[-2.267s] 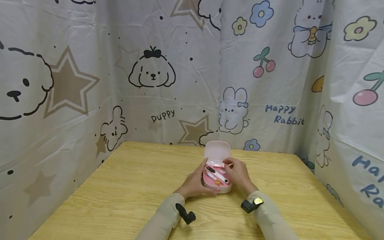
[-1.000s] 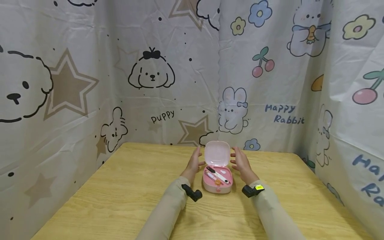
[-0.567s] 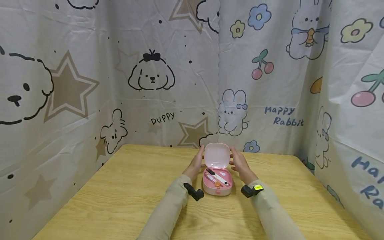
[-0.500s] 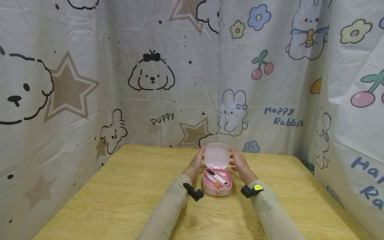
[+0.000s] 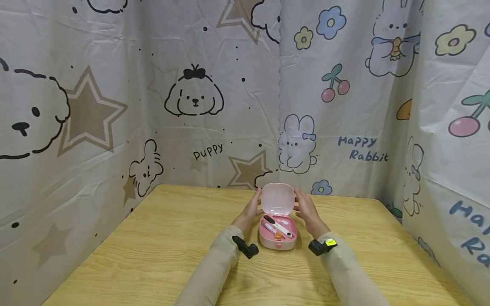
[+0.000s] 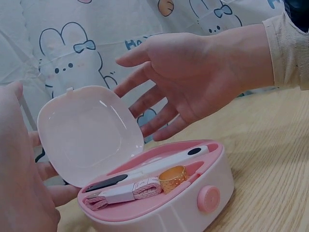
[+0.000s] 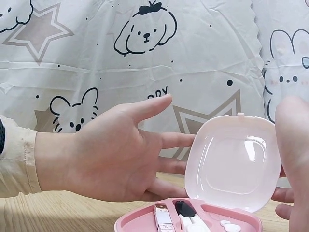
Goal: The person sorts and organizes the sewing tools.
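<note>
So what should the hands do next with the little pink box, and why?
Probably tip the lid forward and down to shut the pink box. Both hands, left hand and right hand, flank the upright lid with straight fingers, and the scissors, tape and thimble already lie inside.

Left hand (image 5: pixel 249 212) and right hand (image 5: pixel 306 211) raised — palms facing, fingers straight, forearms resting forward

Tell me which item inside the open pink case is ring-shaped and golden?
The thimble lying toward the front of the pink case. It is short, round and golden; the tape measure and scissors beside it are long, white and pink.
</note>
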Motion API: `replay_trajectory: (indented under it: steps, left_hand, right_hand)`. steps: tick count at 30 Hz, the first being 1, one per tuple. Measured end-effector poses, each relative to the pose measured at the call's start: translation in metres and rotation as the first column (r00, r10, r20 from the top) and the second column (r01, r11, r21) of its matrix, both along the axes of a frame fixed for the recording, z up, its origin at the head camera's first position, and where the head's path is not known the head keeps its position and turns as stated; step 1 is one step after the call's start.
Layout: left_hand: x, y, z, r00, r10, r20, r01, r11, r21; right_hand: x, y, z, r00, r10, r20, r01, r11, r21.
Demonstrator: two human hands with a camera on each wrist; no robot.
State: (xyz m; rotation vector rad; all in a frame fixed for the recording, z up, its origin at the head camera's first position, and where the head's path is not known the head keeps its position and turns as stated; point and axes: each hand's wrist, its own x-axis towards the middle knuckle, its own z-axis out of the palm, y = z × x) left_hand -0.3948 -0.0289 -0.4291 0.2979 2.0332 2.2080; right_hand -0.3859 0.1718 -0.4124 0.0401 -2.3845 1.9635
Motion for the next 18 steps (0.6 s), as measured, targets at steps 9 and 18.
replay_trajectory:
  steps: [9,18]
  left_hand:
    - [0.0024,-0.0026,-0.004,1.0,-0.023,0.019,0.023,1.0,0.014]
    - [0.0076,-0.0052,-0.0102,0.999,-0.033,0.007,0.033,0.999,0.023]
  right_hand:
    - [0.0037,0.001,-0.0005,0.999,-0.018,-0.031,0.019,1.0,0.004]
    - [0.0081,0.0018,-0.0019,0.998,-0.024,-0.062,0.022,0.999,-0.024]
